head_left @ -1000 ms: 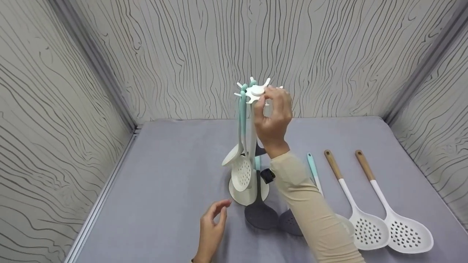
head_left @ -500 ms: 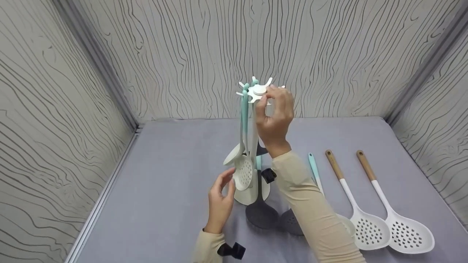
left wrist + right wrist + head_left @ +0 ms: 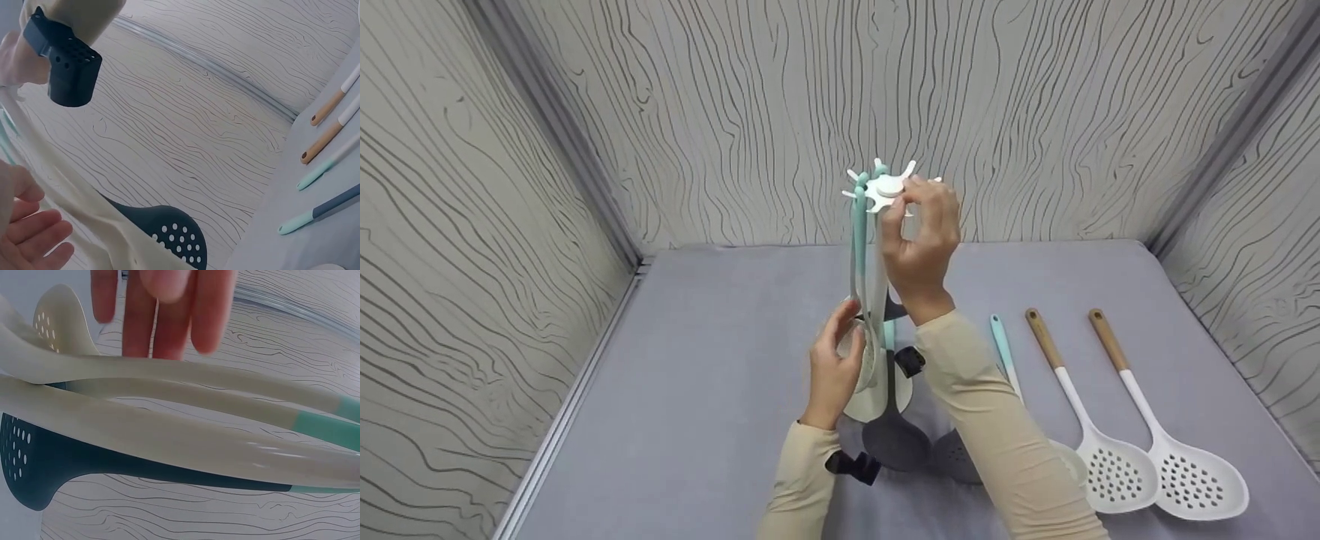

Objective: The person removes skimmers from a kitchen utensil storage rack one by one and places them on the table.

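A white utensil stand [image 3: 889, 186] with hooks round its top stands in the middle of the table. My right hand [image 3: 922, 236] pinches the edge of that hook ring between thumb and fingers. On the stand's left side hang two white spoons with turquoise handles; the slotted spoon [image 3: 867, 367] shows partly past my left hand [image 3: 831, 371], which covers most of the other. In the right wrist view, the left hand's relaxed fingers [image 3: 169, 332] reach behind the white shafts, right at them. A dark slotted spoon [image 3: 22, 455] hangs on the stand's far side.
A dark-headed utensil [image 3: 896, 442] lies before the stand, beside a dark slotted head [image 3: 956, 456] partly under the right sleeve. Further right lie a turquoise-handled utensil [image 3: 1001, 337] and two white skimmers [image 3: 1117, 476] with wooden handles. Wood-patterned walls [image 3: 810, 90] enclose the table.
My left hand has risen from the table up to the hanging spoons. The slotted spoon has turned more edge-on. My right hand stays on the hook ring.
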{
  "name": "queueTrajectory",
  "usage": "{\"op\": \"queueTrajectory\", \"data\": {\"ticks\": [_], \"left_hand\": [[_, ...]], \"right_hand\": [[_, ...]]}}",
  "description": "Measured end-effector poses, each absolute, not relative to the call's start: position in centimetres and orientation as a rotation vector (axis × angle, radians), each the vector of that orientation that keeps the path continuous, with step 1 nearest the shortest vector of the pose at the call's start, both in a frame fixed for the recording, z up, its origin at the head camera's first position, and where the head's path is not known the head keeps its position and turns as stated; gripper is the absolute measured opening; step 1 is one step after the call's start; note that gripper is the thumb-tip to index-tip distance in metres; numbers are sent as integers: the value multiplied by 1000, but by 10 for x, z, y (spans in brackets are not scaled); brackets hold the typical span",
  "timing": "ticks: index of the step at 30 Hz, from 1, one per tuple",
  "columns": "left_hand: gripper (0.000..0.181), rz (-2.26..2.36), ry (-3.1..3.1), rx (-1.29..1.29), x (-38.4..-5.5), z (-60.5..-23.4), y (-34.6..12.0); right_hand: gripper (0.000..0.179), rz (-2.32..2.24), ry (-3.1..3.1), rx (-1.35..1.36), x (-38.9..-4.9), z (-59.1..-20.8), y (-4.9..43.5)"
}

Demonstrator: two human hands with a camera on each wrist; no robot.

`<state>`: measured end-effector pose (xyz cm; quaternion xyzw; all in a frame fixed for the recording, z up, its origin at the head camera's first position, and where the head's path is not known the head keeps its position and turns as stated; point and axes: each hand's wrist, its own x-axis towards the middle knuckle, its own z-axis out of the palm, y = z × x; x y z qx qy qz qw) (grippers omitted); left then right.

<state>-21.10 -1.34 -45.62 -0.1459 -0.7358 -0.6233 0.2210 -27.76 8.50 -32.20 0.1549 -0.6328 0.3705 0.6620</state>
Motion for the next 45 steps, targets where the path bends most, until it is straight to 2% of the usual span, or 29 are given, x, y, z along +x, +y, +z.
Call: {"op": "queueTrajectory", "data": {"ticks": [12, 25, 45], "left_hand": [[35, -1703, -2026, -421, -217, -447, -7], [25, -1704, -1976, -424, -207, -442, -7], [30, -1800, -1927, -399, -189, -439, -25]], "right_hand": [[12, 830, -1431, 354, -278, -324, 85], [10, 847, -1437, 354, -277, -324, 86], [11, 834, -1441, 352, -276, -323, 87]]}}
